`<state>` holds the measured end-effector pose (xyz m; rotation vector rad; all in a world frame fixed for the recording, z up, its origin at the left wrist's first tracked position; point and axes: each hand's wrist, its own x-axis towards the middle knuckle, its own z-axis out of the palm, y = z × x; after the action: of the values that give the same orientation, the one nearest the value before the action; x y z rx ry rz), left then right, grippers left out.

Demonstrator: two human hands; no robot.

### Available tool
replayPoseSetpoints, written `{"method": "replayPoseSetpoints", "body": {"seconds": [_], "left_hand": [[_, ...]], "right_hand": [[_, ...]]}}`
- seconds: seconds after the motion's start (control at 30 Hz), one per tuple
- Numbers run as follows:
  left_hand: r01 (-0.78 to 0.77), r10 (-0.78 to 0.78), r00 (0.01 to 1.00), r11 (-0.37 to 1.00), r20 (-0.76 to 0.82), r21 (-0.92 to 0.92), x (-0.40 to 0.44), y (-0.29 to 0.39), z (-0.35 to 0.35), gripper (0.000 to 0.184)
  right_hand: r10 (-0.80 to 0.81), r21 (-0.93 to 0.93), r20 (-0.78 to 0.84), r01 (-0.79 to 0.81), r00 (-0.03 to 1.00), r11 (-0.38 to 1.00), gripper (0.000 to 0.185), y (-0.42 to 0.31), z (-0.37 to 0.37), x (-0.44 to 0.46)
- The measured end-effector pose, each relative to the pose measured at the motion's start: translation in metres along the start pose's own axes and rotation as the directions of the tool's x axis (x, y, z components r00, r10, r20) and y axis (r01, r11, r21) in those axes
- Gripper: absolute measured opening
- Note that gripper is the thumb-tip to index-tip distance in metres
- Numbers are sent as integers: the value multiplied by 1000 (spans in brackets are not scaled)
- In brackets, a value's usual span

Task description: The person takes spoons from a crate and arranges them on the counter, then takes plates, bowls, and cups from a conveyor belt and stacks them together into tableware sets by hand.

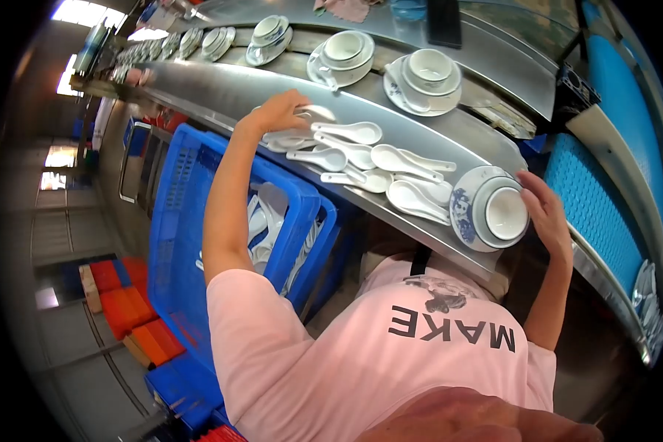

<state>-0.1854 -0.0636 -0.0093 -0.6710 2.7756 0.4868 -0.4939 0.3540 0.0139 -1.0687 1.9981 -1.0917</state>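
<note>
My left hand reaches over the left end of a heap of white soup spoons on the metal ledge. Its fingers are curled round a white spoon; the palm hides part of the grip. To the right, my right hand has its fingers and thumb on the outer edge of a dish set. That set is a white bowl nested on a small dish, over a blue-patterned plate. The set sits beside the right end of the spoon heap.
Behind the ledge runs a line of dish sets, each with plate, bowl and spoon. Blue crates holding more spoons stand below, left. A blue perforated belt lies to the right. Orange boxes are farther left.
</note>
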Motion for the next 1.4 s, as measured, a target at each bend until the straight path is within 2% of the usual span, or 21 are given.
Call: {"method": "replayPoseSetpoints", "body": {"seconds": [0.07,0.13,0.2,0.27,0.33,0.43,0.47,0.5,0.53,0.6,0.7,0.8,0.83,0.87,0.9,0.93,0.97,1.0,1.07,1.27,1.4], "left_hand": [[3,-6,999,996,-32,-92,-23,12,-7,52],[-109,90,951,993,-297,-47,-51,8,-7,49],[18,-14,856,1000,-516,3,-95,14,-20,42],[233,-232,763,969,-604,-78,-150,25,-34,29],[537,-634,666,774,-393,-336,-197,18,-27,32],[594,-663,742,720,-101,-359,-229,24,22,37],[532,-629,769,727,-109,-434,-228,35,39,53],[504,-662,741,658,-110,-559,-219,48,55,59],[471,-636,754,699,-165,-538,-211,59,68,71],[427,-450,831,893,-326,-143,-196,79,81,83],[491,-539,832,825,-129,-280,-179,97,66,87],[621,-625,760,615,181,-486,-174,107,47,82],[474,-539,842,748,-8,-464,-183,95,67,71],[391,-487,865,806,-122,-445,-192,75,90,63],[294,-386,908,864,-164,-409,-193,69,93,56],[340,-432,901,757,-37,-558,-192,60,94,44],[377,-478,878,656,28,-654,-189,64,88,43],[407,-528,845,524,90,-748,-188,75,82,42],[406,-579,797,305,170,-862,-190,83,83,42],[407,-688,718,293,105,-865,-185,76,94,45],[394,-754,652,251,77,-884,-174,71,99,47]], "right_hand": [[6,-127,-69,-15,998,992,27,7,-19,0],[-84,-276,-286,2,955,961,27,49,-51,2],[-139,-425,-461,-80,876,901,27,91,-92,-1],[-376,-720,-480,-110,793,686,26,149,-139,-8],[-324,-738,-535,-246,780,628,25,172,-159,-19],[-254,-684,-560,-267,789,678,26,176,-153,-23],[-230,-662,-569,-274,790,698,26,180,-152,-22],[-229,-641,-575,-259,785,722,28,176,-148,-21],[-222,-647,-571,-267,790,714,28,169,-143,-22],[-209,-660,-569,-290,795,693,27,156,-135,-25],[-199,-620,-579,-269,790,737,26,157,-135,-27],[-193,-471,-607,-154,771,868,26,187,-142,-22],[-170,-427,-632,-156,756,891,25,200,-144,-23],[-211,-448,-659,-151,721,881,23,186,-132,-23],[-155,-406,-671,-185,725,895,23,178,-129,-23],[-235,-488,-667,-177,707,855,21,178,-126,-23],[-183,-425,-714,-211,676,880,20,172,-120,-24],[-253,-439,-717,-140,650,887,19,179,-120,-23],[-211,-388,-748,-157,630,908,18,155,-117,-28],[-205,-341,-841,-197,500,919,15,147,-136,-49],[-171,-302,-868,-221,467,927,15,147,-137,-58]]}}
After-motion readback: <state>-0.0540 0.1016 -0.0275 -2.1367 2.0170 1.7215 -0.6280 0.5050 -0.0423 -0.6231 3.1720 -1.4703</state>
